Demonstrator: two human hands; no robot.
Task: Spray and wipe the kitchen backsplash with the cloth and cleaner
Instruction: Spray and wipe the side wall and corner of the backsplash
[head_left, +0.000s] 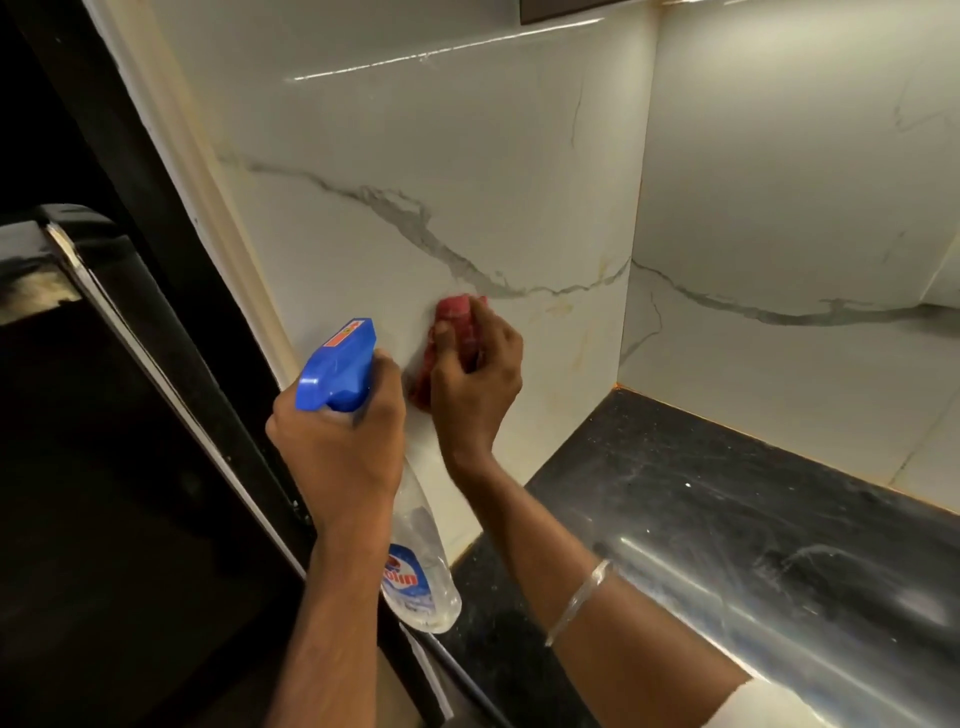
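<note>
From my feed, both hands are up at the left-hand wall of the backsplash (415, 156), the white marble-look panel that rises from the counter's (701, 493) left edge. My right hand (475, 384) is clamped on the red cloth (452, 312). The fingers are curled over the bunched cloth and press it flat against the tile, just below the grey vein that runs across the panel. The cloth sits well above the counter's left edge, short of the back corner where the two tiled walls meet. A thin silver bangle (582, 597) circles that forearm, and a bit of white sleeve (753, 701) shows at the bottom of the view.

My left hand (337, 447) is wrapped around the neck of the spray bottle (421, 571), just beside the right hand and a little lower. The bottle's blue trigger head (337, 364) stands above my knuckles with its nozzle aimed at the wall. The clear body, with a blue and white label, hangs below my wrist over the counter's left edge. I cannot tell whether a finger is on the trigger.

The counter is dark speckled stone with glare and pale streaks across it. A dark glossy appliance (104, 415) stands to the left of the wall's cream edge trim.
</note>
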